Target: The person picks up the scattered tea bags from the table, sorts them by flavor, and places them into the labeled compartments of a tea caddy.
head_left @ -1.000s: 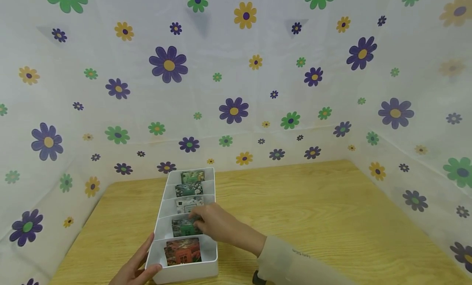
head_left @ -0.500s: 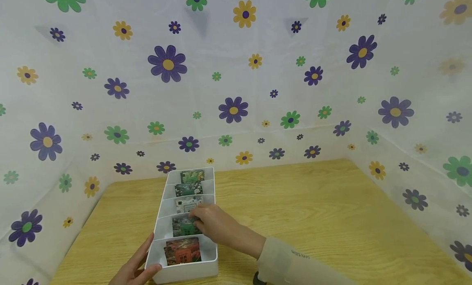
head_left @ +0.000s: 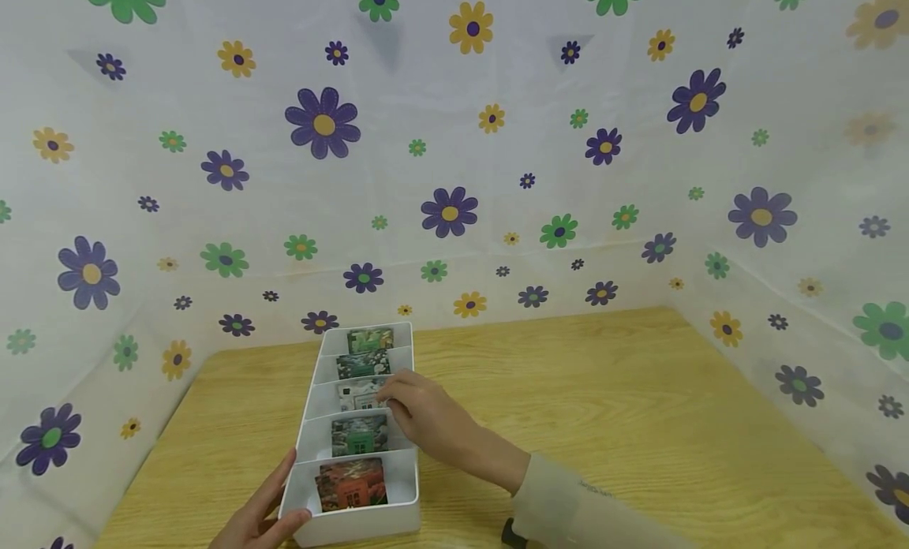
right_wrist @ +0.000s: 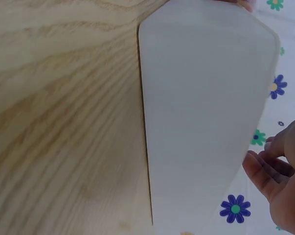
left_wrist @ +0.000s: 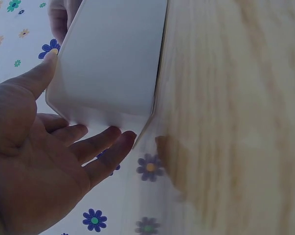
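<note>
A long white divided organizer tray (head_left: pixel 365 520) stands on the table, with small printed packets in its compartments. In the head view my left hand (head_left: pixel 257 511) holds the near left corner, thumb over the front rim and fingers along the side wall; the left wrist view shows those fingertips against the tray. My right hand (head_left: pixel 426 415) reaches over the right rim, its bent fingers at the right edge of the white packet (head_left: pixel 357 394) in the middle compartment. Whether they pinch it is hidden. Nearer lie a dark green packet (head_left: pixel 358 435) and red packets (head_left: pixel 353 484).
Beyond the middle compartment sit a dark floral packet (head_left: pixel 364 364) and a light green packet (head_left: pixel 370 341). Wooden tabletop (head_left: pixel 568 391) extends to the right of the tray. A white flowered cloth (head_left: pixel 454 154) hangs around the back and sides.
My right hand has moved from beside the dark green packet, away from me and slightly right, to the white packet's edge. The left hand and tray stay put.
</note>
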A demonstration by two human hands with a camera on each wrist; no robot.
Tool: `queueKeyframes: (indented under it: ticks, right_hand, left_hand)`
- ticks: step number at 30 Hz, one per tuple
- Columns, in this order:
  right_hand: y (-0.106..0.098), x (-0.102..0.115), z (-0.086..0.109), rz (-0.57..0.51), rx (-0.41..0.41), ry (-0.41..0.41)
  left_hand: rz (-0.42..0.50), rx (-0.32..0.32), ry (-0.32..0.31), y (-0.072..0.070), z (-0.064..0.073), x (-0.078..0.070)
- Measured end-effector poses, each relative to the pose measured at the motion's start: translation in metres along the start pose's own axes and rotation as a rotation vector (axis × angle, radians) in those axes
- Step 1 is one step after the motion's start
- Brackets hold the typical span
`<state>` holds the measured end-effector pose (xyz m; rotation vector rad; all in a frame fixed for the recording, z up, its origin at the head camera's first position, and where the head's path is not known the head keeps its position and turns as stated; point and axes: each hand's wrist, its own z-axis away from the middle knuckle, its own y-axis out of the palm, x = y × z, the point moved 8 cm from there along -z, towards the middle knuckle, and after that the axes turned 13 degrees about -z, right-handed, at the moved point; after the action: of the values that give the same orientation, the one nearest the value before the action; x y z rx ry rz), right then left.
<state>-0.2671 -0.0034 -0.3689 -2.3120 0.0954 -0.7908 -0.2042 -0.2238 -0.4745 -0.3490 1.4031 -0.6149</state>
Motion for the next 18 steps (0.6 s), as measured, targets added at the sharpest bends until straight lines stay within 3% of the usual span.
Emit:
queueKeyframes:
  ticks: [4, 10, 15, 18]
  right_hand:
    - [-0.020, -0.005, 0.008, -0.031, -0.054, 0.017]
    - [-0.052, -0.017, 0.022, -0.009, -0.094, 0.128]
    - [-0.072, -0.034, 0.037, 0.005, -0.078, 0.262]
    - [-0.081, -0.045, 0.049, 0.024, -0.041, 0.340]
  left_hand:
    - [0.002, 0.003, 0.011, -0.002, 0.000, 0.001]
    - [0.021, -0.008, 0.019, -0.007, 0.002, 0.005]
    - [0.000, -0.049, -0.007, -0.013, 0.004, 0.010]
    - [-0.080, -0.080, 0.045, -0.022, 0.004, 0.006]
